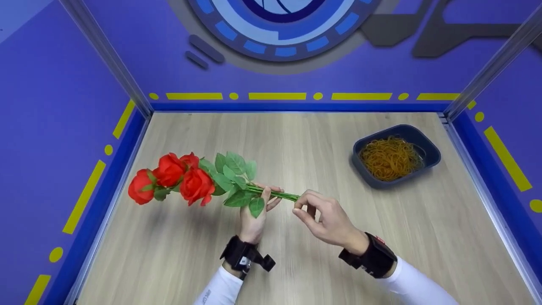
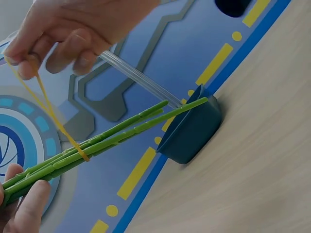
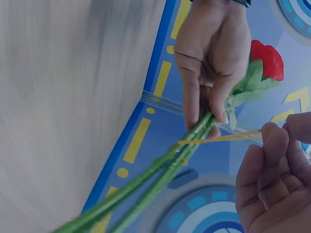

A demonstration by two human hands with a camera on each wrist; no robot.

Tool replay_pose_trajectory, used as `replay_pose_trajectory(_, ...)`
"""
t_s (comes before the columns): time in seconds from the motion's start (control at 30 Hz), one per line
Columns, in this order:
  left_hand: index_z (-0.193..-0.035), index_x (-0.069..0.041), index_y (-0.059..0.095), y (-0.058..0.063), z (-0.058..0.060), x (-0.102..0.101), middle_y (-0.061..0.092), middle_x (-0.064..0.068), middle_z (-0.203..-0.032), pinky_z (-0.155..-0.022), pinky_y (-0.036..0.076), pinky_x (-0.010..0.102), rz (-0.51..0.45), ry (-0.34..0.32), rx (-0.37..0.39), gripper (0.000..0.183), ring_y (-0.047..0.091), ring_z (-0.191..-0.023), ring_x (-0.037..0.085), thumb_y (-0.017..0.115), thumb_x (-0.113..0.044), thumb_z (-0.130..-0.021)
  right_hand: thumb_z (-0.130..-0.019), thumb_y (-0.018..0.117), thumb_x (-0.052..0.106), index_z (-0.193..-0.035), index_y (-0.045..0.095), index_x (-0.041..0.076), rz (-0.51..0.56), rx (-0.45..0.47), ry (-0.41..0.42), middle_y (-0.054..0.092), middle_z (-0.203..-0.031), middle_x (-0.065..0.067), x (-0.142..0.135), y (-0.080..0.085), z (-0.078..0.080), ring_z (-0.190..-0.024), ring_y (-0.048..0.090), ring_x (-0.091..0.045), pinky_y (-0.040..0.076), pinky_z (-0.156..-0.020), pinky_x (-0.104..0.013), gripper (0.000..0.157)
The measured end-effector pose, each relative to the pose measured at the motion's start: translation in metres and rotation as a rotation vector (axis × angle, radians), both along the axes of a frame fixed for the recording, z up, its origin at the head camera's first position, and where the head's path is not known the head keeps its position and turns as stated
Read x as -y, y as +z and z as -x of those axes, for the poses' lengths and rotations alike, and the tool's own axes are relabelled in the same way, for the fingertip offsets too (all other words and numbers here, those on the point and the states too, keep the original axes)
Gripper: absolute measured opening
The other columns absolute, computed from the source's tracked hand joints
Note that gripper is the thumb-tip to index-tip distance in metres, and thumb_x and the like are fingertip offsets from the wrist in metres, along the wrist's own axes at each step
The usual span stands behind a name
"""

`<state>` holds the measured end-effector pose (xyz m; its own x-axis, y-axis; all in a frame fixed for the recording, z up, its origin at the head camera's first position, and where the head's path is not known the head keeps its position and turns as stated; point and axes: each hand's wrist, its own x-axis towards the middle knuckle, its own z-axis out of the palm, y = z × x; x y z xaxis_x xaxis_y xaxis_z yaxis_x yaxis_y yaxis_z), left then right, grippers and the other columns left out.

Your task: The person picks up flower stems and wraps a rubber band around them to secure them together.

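While the left hand (image 1: 253, 220) grips stems (image 2: 116, 140), the right (image 1: 332, 220) pinches elastic (image 3: 216, 139).

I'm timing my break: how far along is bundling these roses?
Done: the red roses are gathered, their stems together in the left hand. In hand: a yellow rubber band loops around the stems, its far end stretched by the right hand. Remaining, probably: winding that end on, since it is held away from the stems.
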<state>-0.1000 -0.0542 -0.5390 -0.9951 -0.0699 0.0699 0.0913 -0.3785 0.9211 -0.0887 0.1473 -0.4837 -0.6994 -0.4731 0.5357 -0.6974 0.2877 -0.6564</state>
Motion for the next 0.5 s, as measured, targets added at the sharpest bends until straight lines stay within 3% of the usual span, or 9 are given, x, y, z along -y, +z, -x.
replay_pose_trajectory(0.3, -0.109, 0.001, 0.053, -0.001, -0.002, 0.001, 0.075, 0.006, -0.106, -0.102, 0.065, 0.047, -0.039, -0.051, -0.020, 0.011, 0.076, -0.110, 0.025, 0.062, -0.006, -0.106, -0.090, 0.079, 0.001, -0.091, 0.071, 0.009, -0.031, -0.071, -0.050, 0.072, -0.083, 0.000, -0.012, 0.023, 0.027, -0.062, 0.050, -0.002, 0.044, -0.050, -0.013, 0.012)
replay_pose_trajectory(0.5, -0.108, 0.004, 0.054, -0.001, -0.005, 0.003, 0.075, 0.006, -0.105, -0.103, 0.064, 0.050, -0.045, -0.086, -0.025, 0.008, 0.074, -0.114, 0.036, 0.060, -0.002, -0.106, -0.088, 0.079, -0.006, -0.089, 0.072, 0.007, -0.031, -0.165, -0.047, 0.072, -0.081, -0.002, -0.022, 0.033, 0.045, -0.058, 0.046, -0.004, 0.037, -0.049, -0.011, 0.015)
